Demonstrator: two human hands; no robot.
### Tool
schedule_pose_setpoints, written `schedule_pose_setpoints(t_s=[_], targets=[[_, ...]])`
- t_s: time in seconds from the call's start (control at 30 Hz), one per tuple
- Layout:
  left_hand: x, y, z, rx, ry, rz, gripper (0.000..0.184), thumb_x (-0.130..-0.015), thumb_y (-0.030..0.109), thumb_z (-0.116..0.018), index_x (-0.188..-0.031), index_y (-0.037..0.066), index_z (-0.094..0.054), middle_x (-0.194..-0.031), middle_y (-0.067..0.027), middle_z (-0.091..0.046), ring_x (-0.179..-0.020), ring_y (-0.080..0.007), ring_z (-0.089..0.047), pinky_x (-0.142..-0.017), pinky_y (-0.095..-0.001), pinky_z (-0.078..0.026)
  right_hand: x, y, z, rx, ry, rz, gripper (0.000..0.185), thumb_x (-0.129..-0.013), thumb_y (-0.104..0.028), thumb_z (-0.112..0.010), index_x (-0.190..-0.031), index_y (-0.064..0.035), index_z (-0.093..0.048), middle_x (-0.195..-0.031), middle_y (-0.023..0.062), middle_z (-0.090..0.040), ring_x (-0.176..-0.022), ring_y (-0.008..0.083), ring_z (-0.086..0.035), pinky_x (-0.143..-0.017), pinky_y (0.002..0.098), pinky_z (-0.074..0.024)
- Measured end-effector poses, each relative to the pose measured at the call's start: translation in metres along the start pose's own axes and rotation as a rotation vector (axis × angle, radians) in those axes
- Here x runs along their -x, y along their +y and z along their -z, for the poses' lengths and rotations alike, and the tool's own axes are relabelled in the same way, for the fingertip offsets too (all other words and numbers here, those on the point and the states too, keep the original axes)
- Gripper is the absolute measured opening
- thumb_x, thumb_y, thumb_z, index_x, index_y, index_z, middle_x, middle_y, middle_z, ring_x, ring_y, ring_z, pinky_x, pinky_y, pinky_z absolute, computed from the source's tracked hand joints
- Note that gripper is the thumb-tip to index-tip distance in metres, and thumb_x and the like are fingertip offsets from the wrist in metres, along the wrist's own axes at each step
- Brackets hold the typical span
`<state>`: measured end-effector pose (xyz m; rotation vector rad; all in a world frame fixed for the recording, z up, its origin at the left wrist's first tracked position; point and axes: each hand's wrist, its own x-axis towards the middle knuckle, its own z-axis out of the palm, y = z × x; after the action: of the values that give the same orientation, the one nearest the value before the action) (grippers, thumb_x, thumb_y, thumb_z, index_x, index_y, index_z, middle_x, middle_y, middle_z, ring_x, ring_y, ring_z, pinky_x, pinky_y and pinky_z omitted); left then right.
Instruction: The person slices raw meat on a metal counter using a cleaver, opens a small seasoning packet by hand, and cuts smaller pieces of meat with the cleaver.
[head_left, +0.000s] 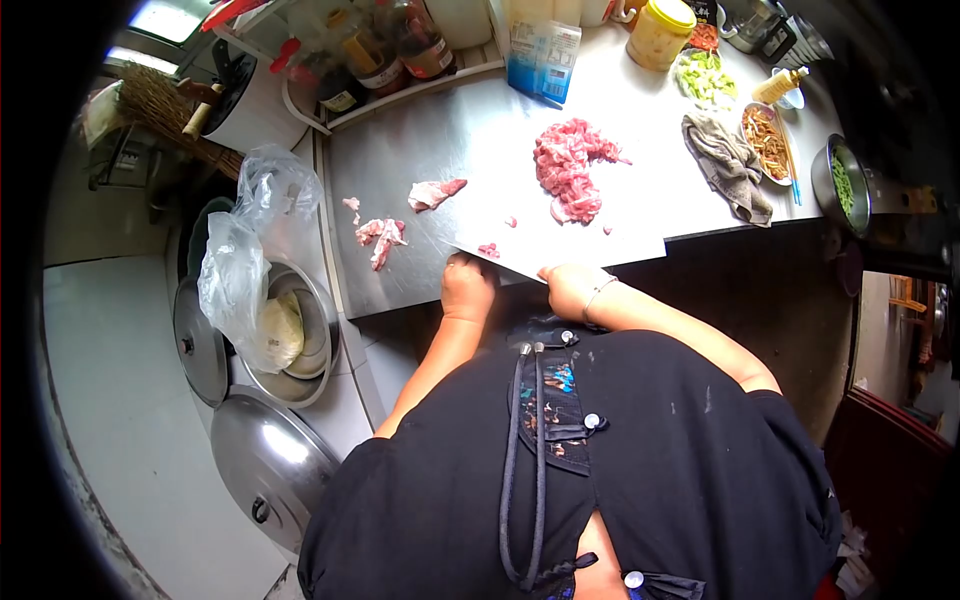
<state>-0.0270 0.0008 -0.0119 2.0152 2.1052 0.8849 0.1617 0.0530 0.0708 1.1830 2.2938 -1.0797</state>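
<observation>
Left hand (468, 288) clenched; right hand's (575, 291) grip closed, contents unclear — pink meat (570, 170) beyond.

- Sliced meat (572, 170): is reading pink, marbled with white.
- Pouch (543, 70): is showing blue and white.
- Jar lid (674, 13): is showing yellow.
- Cloth (728, 165): is appearing grey-brown.
- Chopped greens (706, 80): are showing pale green.
- Shirt (690, 440): is reading black.
- Chest inset (560, 392): is bearing blue and orange patches on black.

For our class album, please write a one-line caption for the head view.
Left hand and right hand near the edge of a counter, raw meat heaped beyond.
</observation>
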Motion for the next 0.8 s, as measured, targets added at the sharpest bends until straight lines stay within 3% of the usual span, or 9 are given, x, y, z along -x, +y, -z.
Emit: schedule_pose_setpoints(t_s=[0.17, 0.23, 0.3, 0.4, 0.67, 0.8], targets=[[-0.001, -0.006, 0.002, -0.017, -0.011, 0.007, 0.006, -0.068, 0.007, -0.061, -0.073, 0.003, -0.061, -0.080, -0.0137, -0.060, -0.079, -0.0340, -0.056, -0.072, -0.0405, -0.048, 0.025, 0.015, 0.003, 0.020, 0.005, -0.049, 0.038, -0.078, -0.008, -0.047, -0.115, -0.0042, -0.057, -0.095, 0.0219, -0.064, -0.093, 0.0334, -0.061, -0.083, 0.0394, -0.0466], [-0.002, -0.013, 0.002, -0.004, -0.009, 0.043, 0.007, -0.068, 0.008, -0.062, -0.074, 0.004, -0.062, -0.080, -0.0121, -0.061, -0.080, -0.0326, -0.057, -0.074, -0.0388, -0.047, 0.033, 0.019, 0.010, 0.019, -0.006, -0.092, 0.036, -0.079, -0.009, -0.048, -0.113, -0.0054, -0.058, -0.104, 0.0223, -0.061, -0.100, 0.0315, -0.060, -0.087, 0.0397, -0.0460], [-0.003, -0.016, 0.003, 0.004, -0.006, 0.076, 0.008, -0.068, 0.008, -0.063, -0.075, 0.005, -0.064, -0.080, -0.0106, -0.062, -0.080, -0.0311, -0.057, -0.075, -0.0372, -0.047, 0.034, 0.025, 0.010, 0.022, 0.006, -0.067, 0.038, -0.079, -0.009, -0.048, -0.115, -0.0054, -0.058, -0.102, 0.0220, -0.062, -0.098, 0.0319, -0.061, -0.086, 0.0397, -0.0467], [-0.005, -0.016, 0.006, 0.039, 0.032, 0.019, 0.003, -0.070, 0.006, -0.063, -0.073, 0.006, -0.064, -0.080, -0.0084, -0.063, -0.079, -0.0291, -0.058, -0.075, -0.0360, -0.047, 0.027, 0.035, 0.005, -0.063, 0.167, -0.071, 0.030, -0.079, -0.011, -0.048, -0.103, -0.0007, -0.061, -0.090, 0.0245, -0.063, -0.087, 0.0364, -0.062, -0.081, 0.0420, -0.0481], [-0.006, -0.014, 0.012, 0.240, 0.000, 0.067, 0.031, -0.077, -0.004, -0.055, -0.106, 0.006, -0.060, -0.090, -0.0092, -0.066, -0.088, -0.0269, -0.062, -0.080, -0.0340, -0.049, 0.031, 0.036, 0.002, -0.121, 0.211, 0.028, 0.027, -0.077, -0.010, -0.048, -0.098, 0.0022, -0.061, -0.085, 0.0261, -0.062, -0.084, 0.0383, -0.061, -0.078, 0.0425, -0.0483], [-0.006, -0.018, 0.013, 0.324, -0.001, 0.079, 0.034, -0.075, -0.005, -0.054, -0.107, 0.006, -0.059, -0.093, -0.0112, -0.065, -0.089, -0.0294, -0.061, -0.079, -0.0365, -0.049, 0.030, 0.039, -0.006, -0.181, 0.213, 0.027, 0.023, -0.077, -0.011, -0.048, -0.092, 0.0002, -0.060, -0.083, 0.0251, -0.062, -0.082, 0.0401, -0.060, -0.078, 0.0436, -0.0469]])
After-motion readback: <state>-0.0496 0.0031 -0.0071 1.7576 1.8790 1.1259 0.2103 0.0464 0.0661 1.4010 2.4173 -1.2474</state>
